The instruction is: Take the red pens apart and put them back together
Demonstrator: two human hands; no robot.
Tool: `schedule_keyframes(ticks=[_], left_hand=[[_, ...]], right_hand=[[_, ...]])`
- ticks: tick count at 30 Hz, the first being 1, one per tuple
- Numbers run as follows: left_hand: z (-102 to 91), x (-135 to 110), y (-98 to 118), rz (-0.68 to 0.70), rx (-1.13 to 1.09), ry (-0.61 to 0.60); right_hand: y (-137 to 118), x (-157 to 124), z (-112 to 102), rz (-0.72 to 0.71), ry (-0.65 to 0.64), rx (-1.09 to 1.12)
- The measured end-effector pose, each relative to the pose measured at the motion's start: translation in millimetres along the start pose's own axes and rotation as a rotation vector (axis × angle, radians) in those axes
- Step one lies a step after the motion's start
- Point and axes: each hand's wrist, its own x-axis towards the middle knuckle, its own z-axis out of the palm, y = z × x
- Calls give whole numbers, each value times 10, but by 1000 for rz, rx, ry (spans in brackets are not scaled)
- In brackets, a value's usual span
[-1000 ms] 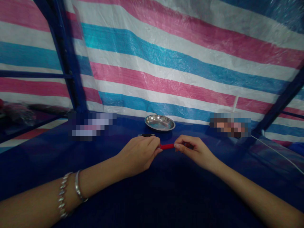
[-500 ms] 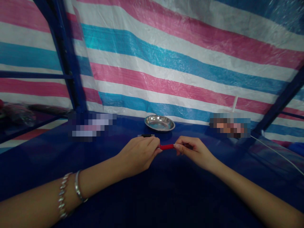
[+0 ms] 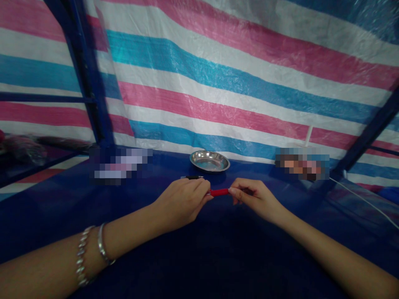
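A slim red pen [image 3: 220,192] lies level between my two hands, above the dark blue tabletop. My left hand [image 3: 187,199] is closed round its left part, which the fingers hide. At its right end, my right hand [image 3: 254,197] pinches the tip between thumb and forefinger. Just behind my left hand a black pen [image 3: 193,177] rests on the table, partly covered by the knuckles. Farther back sits a shallow round metal dish [image 3: 210,161], apart from both hands.
Blurred-out items lie on the table [image 3: 146,257] at the back left [image 3: 121,166] and back right [image 3: 301,165]. A white cable [image 3: 361,198] runs off to the right. Blue metal posts [image 3: 93,83] frame a striped plastic sheet [image 3: 218,99] behind the table.
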Motion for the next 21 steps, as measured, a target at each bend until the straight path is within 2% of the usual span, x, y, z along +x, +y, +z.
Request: schedule_keyframes(ticks=[5, 7, 11, 17, 21], left_hand=[[1, 6, -71, -17, 30, 13], [-7, 14, -134, -84, 32, 14], [-4, 30, -267, -300, 105, -16], [76, 30, -372, -403, 153, -148], [103, 24, -388, -401, 139, -182]], right_hand=[[23, 0, 12, 40, 45, 95], [34, 2, -4, 56, 119, 143], [34, 4, -60, 44, 214, 160], [26, -2, -70, 22, 215, 135], [33, 0, -63, 20, 200, 97]])
